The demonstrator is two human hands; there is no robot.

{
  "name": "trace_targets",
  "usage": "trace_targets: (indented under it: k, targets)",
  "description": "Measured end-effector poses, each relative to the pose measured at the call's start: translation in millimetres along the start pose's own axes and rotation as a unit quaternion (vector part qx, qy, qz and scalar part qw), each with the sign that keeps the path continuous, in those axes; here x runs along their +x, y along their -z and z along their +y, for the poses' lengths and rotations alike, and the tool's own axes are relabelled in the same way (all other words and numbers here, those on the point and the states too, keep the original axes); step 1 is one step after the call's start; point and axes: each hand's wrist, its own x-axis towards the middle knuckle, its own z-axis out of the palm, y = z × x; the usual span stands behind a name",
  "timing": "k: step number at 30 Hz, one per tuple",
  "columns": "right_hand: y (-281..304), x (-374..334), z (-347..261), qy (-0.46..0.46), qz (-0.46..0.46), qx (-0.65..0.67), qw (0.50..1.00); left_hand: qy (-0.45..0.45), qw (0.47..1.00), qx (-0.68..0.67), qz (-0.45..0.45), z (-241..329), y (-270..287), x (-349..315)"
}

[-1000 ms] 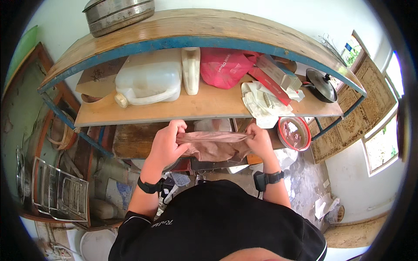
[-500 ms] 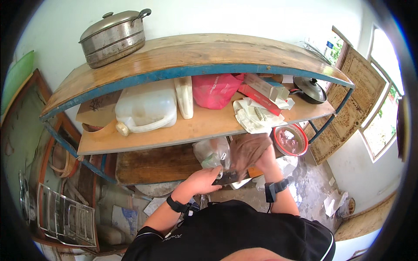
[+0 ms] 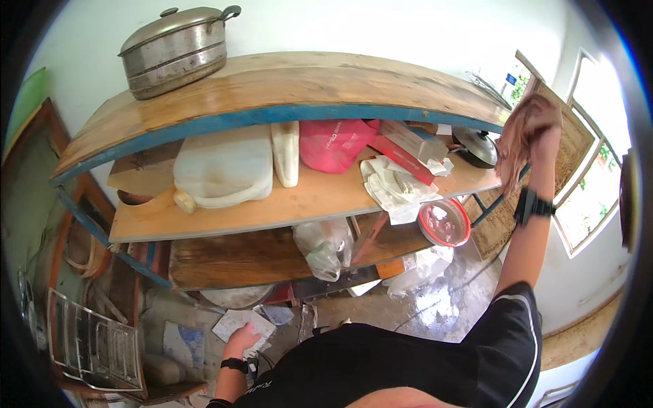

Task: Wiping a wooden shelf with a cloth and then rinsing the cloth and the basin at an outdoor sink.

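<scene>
The pot (image 3: 175, 58) stood on the left of the top shelf (image 3: 326, 80). On the middle shelf (image 3: 313, 200), from left to right, were the jug (image 3: 221, 163), bottle (image 3: 286, 155), sack (image 3: 333, 145), boxes (image 3: 409, 162) and pan (image 3: 477, 148), with papers (image 3: 391, 185) before the boxes. On the bottom shelf (image 3: 231, 258), the bag (image 3: 324, 248) lay left of the basin (image 3: 465, 226). The cloth (image 3: 520, 136), in the right hand (image 3: 546, 138), was at the shelves' right end, right of the pan. The left hand (image 3: 243, 338) was over the sheet (image 3: 235, 322), before the bottom shelf.

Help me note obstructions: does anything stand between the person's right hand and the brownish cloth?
Nothing visible does: the right hand holds the brownish cloth directly, raised near the right end of the shelf unit.
</scene>
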Motion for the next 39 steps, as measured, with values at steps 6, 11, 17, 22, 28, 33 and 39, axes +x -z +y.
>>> trace_targets:
  k: [6,11,17,22,28,33,39]
  targets:
    - [-72,105,49,-0.102,-0.188,-0.211,0.954,-0.041,0.997,-0.048,-0.044,-118,-143,20]
    - [-182,52,51,-0.109,-0.529,-0.546,0.641,0.157,0.953,-0.258,-0.004,-108,-166,-15]
    - [-141,82,76,-0.037,-0.497,-0.488,0.717,0.248,0.940,-0.235,0.025,-35,-142,-69]
    - [-102,27,88,-0.025,-0.487,-0.553,0.676,0.200,0.929,-0.310,-0.018,-57,-160,-54]
    - [-105,50,92,-0.042,-0.591,-0.529,0.608,0.302,0.921,-0.230,-0.084,-33,-142,-29]
    - [-43,103,127,-0.059,-0.567,-0.535,0.624,0.132,0.932,-0.331,0.070,-7,-116,43]
    - [135,220,167,-0.171,-0.315,-0.634,0.685,0.043,0.942,-0.318,0.098,97,-95,107]
